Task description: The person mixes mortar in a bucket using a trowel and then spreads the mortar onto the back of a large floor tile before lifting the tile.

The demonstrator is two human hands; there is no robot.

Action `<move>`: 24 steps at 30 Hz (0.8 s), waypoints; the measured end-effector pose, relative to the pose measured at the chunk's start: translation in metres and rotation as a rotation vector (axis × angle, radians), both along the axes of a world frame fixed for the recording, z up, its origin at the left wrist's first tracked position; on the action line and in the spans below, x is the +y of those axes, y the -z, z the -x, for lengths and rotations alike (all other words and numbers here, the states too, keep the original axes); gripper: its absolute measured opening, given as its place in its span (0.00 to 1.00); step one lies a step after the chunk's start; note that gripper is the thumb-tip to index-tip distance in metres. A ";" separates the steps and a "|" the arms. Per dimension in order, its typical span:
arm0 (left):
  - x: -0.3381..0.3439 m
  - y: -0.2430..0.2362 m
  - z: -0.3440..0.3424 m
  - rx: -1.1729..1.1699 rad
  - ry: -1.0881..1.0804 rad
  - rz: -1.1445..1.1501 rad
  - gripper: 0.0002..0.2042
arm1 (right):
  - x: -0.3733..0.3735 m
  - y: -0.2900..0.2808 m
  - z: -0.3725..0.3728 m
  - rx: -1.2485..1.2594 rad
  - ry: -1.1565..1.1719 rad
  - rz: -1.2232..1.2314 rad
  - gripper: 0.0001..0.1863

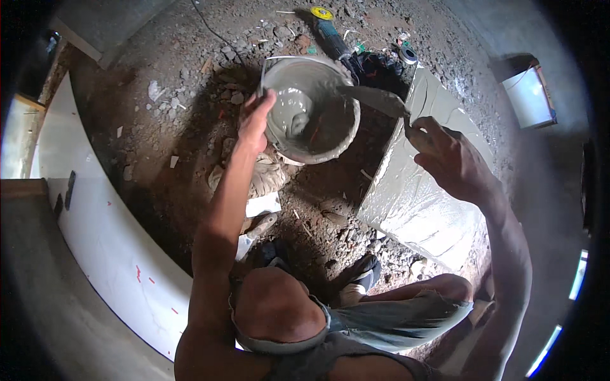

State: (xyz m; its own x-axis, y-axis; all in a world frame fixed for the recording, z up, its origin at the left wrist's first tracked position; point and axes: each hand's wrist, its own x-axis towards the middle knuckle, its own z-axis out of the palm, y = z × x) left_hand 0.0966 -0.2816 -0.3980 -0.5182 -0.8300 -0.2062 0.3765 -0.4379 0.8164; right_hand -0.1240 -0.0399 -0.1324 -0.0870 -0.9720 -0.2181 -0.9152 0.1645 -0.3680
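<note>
A bucket (302, 117) of wet grey mortar stands at the centre of the head view. My left hand (257, 120) grips its left rim. My right hand (441, 152) is closed on the handle of a trowel (375, 98), whose mortar-coated blade reaches over the bucket's right rim. Below my right hand lies a flat slab (406, 203) spread with ridged wet grey mortar. A crumpled beige sack (260, 181) and a light-bladed scraper (259, 232) lie on the ground below the bucket, near my left forearm.
Rubble covers the floor (165, 120). An angle grinder (330, 41) lies behind the bucket with a cord, a black bag (375, 66) and a roll (408, 54). A long white panel (114, 235) stands at left, a white board (527, 95) at right. My knees are at the lower edge.
</note>
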 end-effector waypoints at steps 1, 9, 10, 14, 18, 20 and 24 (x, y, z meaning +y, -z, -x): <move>0.006 -0.016 0.004 0.010 0.007 -0.011 0.22 | -0.004 0.000 0.000 0.100 -0.049 0.029 0.22; -0.001 -0.117 -0.013 -0.145 0.092 0.684 0.18 | -0.052 0.018 -0.026 0.589 -0.128 0.242 0.23; -0.006 -0.124 -0.020 -0.181 0.078 0.725 0.19 | -0.058 0.019 -0.029 0.603 -0.149 0.238 0.21; -0.012 -0.177 -0.030 -0.162 0.164 0.745 0.19 | -0.043 0.064 -0.002 0.635 -0.423 0.382 0.18; -0.004 -0.220 -0.031 -0.168 0.234 0.820 0.19 | -0.025 0.091 -0.006 0.918 -0.697 0.407 0.17; 0.004 -0.231 -0.031 -0.149 0.236 0.829 0.19 | -0.026 0.090 -0.020 0.005 -0.279 -0.371 0.19; 0.011 -0.239 -0.050 -0.265 0.197 0.931 0.22 | -0.025 0.045 -0.077 -0.639 -0.076 -0.296 0.26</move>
State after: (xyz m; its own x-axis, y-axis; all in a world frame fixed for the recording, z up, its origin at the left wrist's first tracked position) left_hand 0.1464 -0.2703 -0.1590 -0.6959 -0.6238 0.3559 0.1212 0.3864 0.9143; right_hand -0.0470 -0.0647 -0.1776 0.2116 -0.8624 -0.4599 -0.5480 0.2850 -0.7864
